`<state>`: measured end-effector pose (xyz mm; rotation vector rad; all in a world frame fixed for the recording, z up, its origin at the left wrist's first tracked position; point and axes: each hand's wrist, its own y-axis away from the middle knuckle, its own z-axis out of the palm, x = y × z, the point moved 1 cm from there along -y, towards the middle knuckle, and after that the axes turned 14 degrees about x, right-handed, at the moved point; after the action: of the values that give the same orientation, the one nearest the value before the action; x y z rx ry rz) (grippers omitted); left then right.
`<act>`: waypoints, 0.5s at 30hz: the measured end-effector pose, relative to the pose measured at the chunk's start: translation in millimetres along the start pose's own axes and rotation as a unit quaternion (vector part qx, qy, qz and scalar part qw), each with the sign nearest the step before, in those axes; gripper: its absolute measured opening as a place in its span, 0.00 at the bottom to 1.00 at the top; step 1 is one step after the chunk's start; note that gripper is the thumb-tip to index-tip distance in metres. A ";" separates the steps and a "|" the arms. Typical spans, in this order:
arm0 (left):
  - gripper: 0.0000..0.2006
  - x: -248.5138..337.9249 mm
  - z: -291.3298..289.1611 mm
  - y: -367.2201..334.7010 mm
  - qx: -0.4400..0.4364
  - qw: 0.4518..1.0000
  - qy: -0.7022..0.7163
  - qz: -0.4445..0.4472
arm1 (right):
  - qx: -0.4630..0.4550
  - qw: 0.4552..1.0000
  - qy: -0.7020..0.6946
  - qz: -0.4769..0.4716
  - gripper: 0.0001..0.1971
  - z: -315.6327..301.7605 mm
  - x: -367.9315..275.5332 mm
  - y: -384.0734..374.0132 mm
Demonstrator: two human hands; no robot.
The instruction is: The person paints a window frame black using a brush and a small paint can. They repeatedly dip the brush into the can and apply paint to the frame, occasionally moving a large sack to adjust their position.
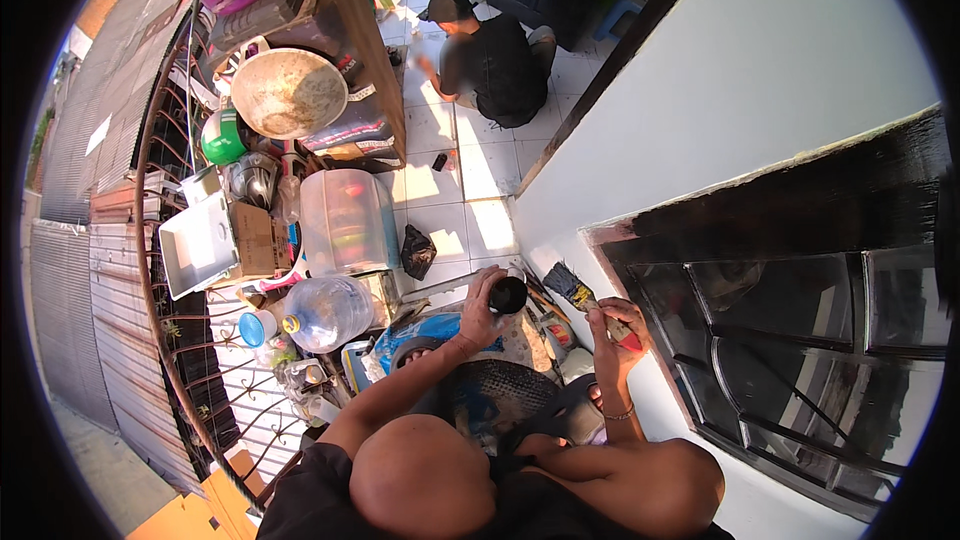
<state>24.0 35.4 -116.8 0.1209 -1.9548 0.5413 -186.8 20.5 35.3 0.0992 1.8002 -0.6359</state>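
Note:
My left hand [481,312] is closed around a small round container of black paint [508,295], its dark mouth facing up. In my right hand [616,335] is a paintbrush [569,284], gripped by its handle. Its bristles are dark with paint and point away from me, beside the white wall. Yellowish smears mark the part below the bristles, and a red patch shows near my fingers. Right of the brush is a window with a glossy black frame [780,195] and several dark panes. The brush is apart from both the container and the frame.
A person in black [500,70] squats on the tiled floor ahead. Along the left railing [150,210] stand a large clear bottle [328,314], a translucent plastic tub [345,222], a white box [198,245] and a worn basin [288,93]. A black plastic bag [417,251] lies on the tiles.

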 end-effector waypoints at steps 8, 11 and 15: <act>0.40 27.3 -5.8 -17.0 -0.051 0.998 0.044 -0.005 | -0.119 0.989 0.003 -0.084 0.11 8.0 -29.9 5.9; 0.40 32.1 -5.7 -19.3 -0.056 0.997 0.056 0.012 | -0.132 0.988 0.017 -0.083 0.11 6.9 -32.7 5.8; 0.40 35.7 -5.8 -24.1 -0.056 0.996 0.055 0.037 | -0.148 0.983 0.038 -0.097 0.11 13.1 -35.4 1.1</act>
<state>21.0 21.9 -75.6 -0.0504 -1.8818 0.4754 -163.3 24.1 64.6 -0.2592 1.9749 -0.4997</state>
